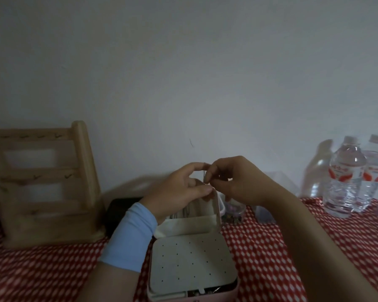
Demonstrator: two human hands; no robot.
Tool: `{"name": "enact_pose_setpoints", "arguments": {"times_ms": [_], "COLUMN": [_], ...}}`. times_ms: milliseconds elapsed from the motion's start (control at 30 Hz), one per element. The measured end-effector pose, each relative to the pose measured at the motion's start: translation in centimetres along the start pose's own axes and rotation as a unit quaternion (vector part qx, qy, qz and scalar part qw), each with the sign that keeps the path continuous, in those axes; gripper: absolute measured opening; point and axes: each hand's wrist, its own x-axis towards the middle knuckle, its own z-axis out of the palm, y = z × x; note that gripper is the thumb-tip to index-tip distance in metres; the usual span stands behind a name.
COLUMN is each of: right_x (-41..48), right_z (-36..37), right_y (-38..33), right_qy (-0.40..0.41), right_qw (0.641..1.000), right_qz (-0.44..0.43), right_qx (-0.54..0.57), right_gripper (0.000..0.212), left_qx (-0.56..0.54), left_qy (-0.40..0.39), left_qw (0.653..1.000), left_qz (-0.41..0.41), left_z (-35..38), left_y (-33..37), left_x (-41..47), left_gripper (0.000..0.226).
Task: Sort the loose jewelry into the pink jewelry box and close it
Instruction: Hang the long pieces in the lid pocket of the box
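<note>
left hand (183, 184): you're curling thumb and forefinger onto a thin silvery jewelry strand (204, 176) | right hand (238, 182): you're pinching it too, fingers bent | strand's hanging right over the upright lid of the open pink rounded jewelry box (218, 205)

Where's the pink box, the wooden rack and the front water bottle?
pink jewelry box (192, 262), head view, on its white dotted panel.
wooden rack (52, 227), head view, on its base.
front water bottle (343, 174), head view, on its label.
</note>
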Motion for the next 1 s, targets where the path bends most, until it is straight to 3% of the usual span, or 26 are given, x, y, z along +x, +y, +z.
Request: {"name": "enact_pose_setpoints", "arguments": {"times_ms": [100, 200, 367, 567, 700, 833, 1000], "right_x": [0.4, 0.7, 0.6, 0.2, -0.3, -0.4, -0.2], "right_z": [0.9, 1.7, 1.9, -0.1, -1.2, -1.3, -0.7], "right_y": [0.2, 0.0, -0.5, 0.1, 0.6, 0.9, 1.4], "right_qy": [0.062, 0.113, 0.038, 0.022, -0.063, -0.128, -0.079], "right_qw": [0.998, 0.990, 0.957, 0.939, 0.970, 0.971, 0.969], "right_qz": [0.000, 0.022, 0.097, 0.132, 0.152, 0.169, 0.200], "right_qx": [0.008, 0.081, 0.272, 0.316, 0.181, 0.107, 0.120], "right_gripper": [0.017, 0.013, 0.036, 0.013, 0.018, 0.017, 0.018], "left_qx": [-0.038, -0.127, -0.149, -0.184, -0.208, -0.167, -0.022], "left_qy": [0.040, 0.025, -0.025, 0.024, 0.025, 0.023, 0.110], "left_qw": [0.998, 0.991, 0.989, 0.983, 0.978, 0.984, 0.991], "left_qz": [-0.013, -0.016, -0.003, 0.005, -0.012, -0.050, -0.076], "left_z": [0.2, 0.3, 0.0, -0.9, -1.2, -0.6, 0.1], "left_y": [-0.6, -0.7, -0.8, -0.6, -1.0, -1.7, -3.2], "left_x": [0.4, 0.4, 0.2, 0.3, 0.2, 0.5, 1.3], "left_gripper": [0.034, 0.028, 0.028, 0.023, 0.020, 0.016, 0.007]}}
